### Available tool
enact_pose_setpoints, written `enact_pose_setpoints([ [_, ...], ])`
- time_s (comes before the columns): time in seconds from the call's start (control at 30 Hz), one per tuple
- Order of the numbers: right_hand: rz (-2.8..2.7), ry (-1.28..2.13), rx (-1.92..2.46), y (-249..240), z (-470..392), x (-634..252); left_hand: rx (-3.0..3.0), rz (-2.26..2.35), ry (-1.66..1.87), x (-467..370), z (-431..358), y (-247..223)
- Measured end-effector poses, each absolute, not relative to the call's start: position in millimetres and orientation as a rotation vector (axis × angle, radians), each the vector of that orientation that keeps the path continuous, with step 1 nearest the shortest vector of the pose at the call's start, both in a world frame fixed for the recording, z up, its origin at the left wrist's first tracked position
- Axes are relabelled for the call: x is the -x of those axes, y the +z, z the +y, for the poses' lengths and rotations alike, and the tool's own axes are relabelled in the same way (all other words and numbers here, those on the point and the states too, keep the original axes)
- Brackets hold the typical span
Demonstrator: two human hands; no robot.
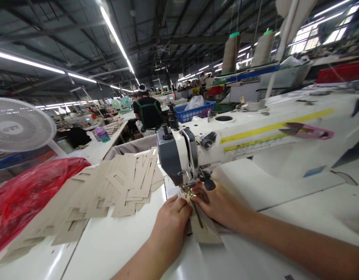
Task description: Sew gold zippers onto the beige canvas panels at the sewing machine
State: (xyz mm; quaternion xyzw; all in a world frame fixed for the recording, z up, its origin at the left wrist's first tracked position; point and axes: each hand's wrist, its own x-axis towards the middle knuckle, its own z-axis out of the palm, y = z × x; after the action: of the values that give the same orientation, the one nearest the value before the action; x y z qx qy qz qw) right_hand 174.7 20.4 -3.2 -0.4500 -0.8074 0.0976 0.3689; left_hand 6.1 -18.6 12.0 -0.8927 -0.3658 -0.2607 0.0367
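Strip lights run beneath the dark roof of a crowded sewing hall, where we see a person in dark clothing (150, 111) sitting with their back to us and a white fan (18, 124) at the left. Before us, a sewing machine (173, 155) stands on a white desk (109, 249), with cut beige pieces (141, 175) in overlapping rows beside it and red plastic (59, 173) at their far side. The beige strip (207, 235) lies under the machine's head, a dark slot along its middle and its near end free on the desk.

We judge the fingers to be the chief worry: so near the needle area, a slip could bring one under it. Uneven pressure from the two sides might skew the strip, and the gold-coloured metal piece (192, 194) could snag the foot or needle if it strayed beneath.

The left hand (174, 217) lies palm down, fingers bent and pressed together at the strip's left side; its tips are partly hidden. The right hand (220, 204) reaches in from the right, forearm low, thumb and forefinger curving towards the metal piece. Whether either hand is pinching, we cannot tell.
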Motion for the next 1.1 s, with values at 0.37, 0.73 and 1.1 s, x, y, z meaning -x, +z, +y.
enact_pose_setpoints([
  [0.37, -2.090, 0.043, 1.492, 4, 26, -161, 2.729, -1.074, -0.816, -2, -13, 9],
  [0.73, -2.472, 0.062, 0.776, 2, -42, -195, 2.740, -1.144, -0.752, -1, -38, 13],
  [1.1, -2.387, 0.174, 0.901, 12, -38, -188, 2.615, -1.212, -0.634, -14, -46, 14],
])
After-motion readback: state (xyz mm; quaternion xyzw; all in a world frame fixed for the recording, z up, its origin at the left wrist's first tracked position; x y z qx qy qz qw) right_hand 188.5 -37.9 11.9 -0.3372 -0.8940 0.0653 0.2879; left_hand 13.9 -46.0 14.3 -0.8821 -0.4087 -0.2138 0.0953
